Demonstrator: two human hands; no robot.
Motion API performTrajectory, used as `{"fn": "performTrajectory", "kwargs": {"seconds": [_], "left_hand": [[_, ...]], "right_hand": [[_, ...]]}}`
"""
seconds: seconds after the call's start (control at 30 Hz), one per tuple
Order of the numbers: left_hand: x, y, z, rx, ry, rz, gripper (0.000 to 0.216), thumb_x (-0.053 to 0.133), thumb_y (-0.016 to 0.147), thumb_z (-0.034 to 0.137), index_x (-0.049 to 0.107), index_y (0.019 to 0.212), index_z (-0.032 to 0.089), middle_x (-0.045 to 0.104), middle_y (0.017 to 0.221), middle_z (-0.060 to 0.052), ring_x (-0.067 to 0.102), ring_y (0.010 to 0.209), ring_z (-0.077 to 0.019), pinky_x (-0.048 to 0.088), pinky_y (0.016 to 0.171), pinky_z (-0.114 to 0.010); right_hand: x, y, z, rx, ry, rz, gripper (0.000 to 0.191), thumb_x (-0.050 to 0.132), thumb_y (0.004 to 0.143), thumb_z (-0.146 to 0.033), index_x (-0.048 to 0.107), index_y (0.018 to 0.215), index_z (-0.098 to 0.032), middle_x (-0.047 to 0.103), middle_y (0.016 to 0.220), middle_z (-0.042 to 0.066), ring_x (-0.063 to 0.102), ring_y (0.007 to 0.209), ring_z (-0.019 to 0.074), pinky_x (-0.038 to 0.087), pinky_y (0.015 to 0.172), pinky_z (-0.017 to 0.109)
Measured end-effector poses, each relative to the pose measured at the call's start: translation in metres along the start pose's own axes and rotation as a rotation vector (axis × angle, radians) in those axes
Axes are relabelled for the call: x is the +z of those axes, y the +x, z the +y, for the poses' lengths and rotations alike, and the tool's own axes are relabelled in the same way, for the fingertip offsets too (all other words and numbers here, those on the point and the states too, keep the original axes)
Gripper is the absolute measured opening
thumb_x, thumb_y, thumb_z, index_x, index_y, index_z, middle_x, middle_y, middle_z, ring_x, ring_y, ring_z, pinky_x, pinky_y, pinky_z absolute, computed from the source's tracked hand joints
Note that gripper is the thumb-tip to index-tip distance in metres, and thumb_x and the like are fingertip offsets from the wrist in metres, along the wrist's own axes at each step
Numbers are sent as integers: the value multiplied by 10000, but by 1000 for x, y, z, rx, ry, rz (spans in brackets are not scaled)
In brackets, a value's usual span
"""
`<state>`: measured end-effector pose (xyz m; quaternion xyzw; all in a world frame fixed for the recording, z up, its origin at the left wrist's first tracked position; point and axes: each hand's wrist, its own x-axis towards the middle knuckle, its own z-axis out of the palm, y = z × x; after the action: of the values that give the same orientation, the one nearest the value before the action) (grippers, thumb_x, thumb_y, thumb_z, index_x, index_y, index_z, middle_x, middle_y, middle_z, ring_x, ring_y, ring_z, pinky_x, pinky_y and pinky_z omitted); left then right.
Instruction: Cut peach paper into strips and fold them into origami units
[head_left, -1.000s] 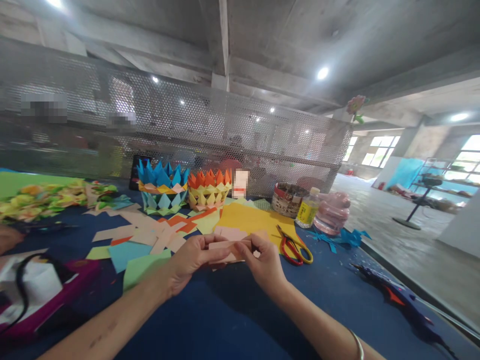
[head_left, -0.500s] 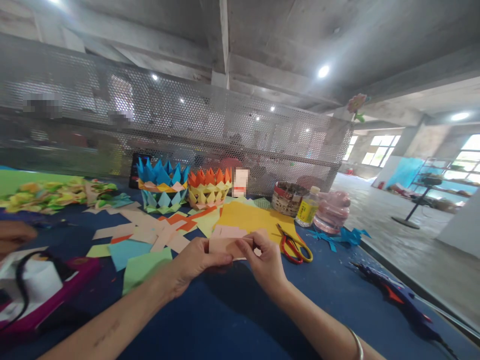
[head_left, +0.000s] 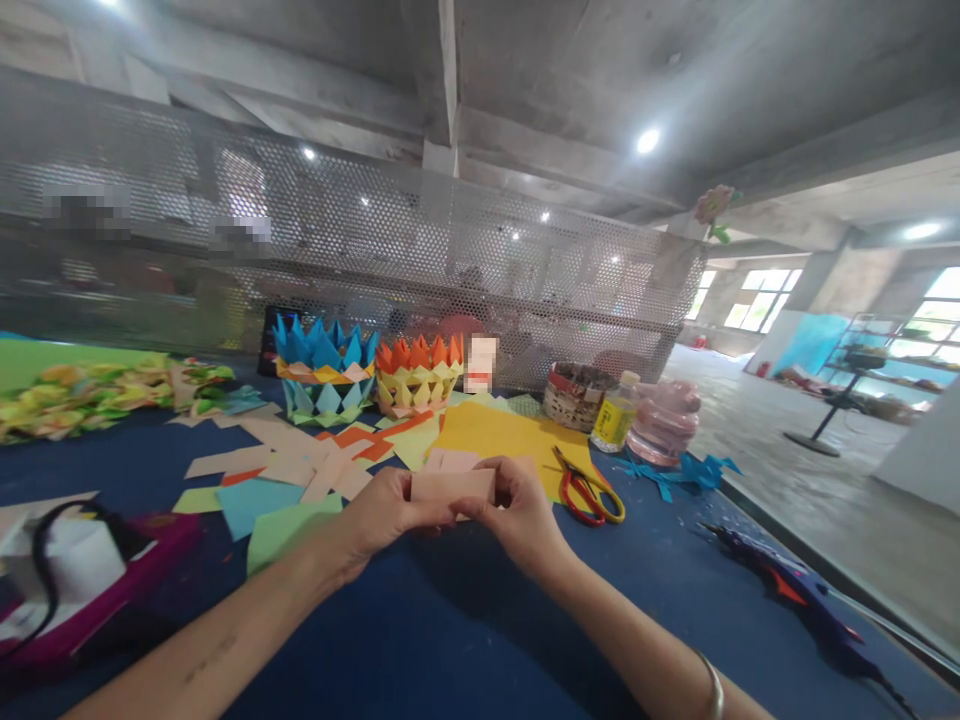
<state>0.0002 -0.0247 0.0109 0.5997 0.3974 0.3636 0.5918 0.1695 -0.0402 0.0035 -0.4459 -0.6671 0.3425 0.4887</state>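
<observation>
A folded pale pink paper strip (head_left: pixel 452 485) is held upright between both hands over the blue table (head_left: pixel 465 640). My left hand (head_left: pixel 379 515) pinches its left end with thumb and fingers. At the strip's right end my right hand (head_left: pixel 525 520) is closed round it, fingers curled behind. More pink paper pieces (head_left: pixel 450 460) lie just beyond the hands on a yellow sheet (head_left: pixel 502 435).
Red and yellow scissors (head_left: pixel 589 490) lie right of the hands. Two paper baskets, blue (head_left: pixel 324 375) and orange (head_left: pixel 418 378), stand at the back. A woven bowl (head_left: pixel 574 395), small bottle (head_left: pixel 615 412), pink jar (head_left: pixel 664 425), glue gun (head_left: pixel 795 595), magenta tray (head_left: pixel 82 590) and scattered coloured paper (head_left: pixel 285 480) surround them.
The pink strip has been folded flatter and turned upright between my hands. Another person's hand at the far left edge has gone out of view.
</observation>
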Motion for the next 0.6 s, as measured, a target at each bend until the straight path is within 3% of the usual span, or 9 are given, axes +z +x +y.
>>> {"fn": "performTrajectory", "kwargs": {"seconds": [0.43,0.6], "left_hand": [[-5,2,1,-69,-53,47,285,766,527,287,703,755,129,686,649,-32,585,563,-136,438,561,-238],[-13,4,0,-67,49,115,252,776,496,321,639,590,132,600,499,6,510,464,-106,373,480,-219]], "right_hand": [[-7,2,-5,-79,-174,28,269,632,666,-148,527,911,-181,455,569,-76,443,546,91,340,555,211],[-13,6,4,-59,-214,64,286,610,680,-161,499,943,-185,470,582,-70,451,553,101,352,562,221]]}}
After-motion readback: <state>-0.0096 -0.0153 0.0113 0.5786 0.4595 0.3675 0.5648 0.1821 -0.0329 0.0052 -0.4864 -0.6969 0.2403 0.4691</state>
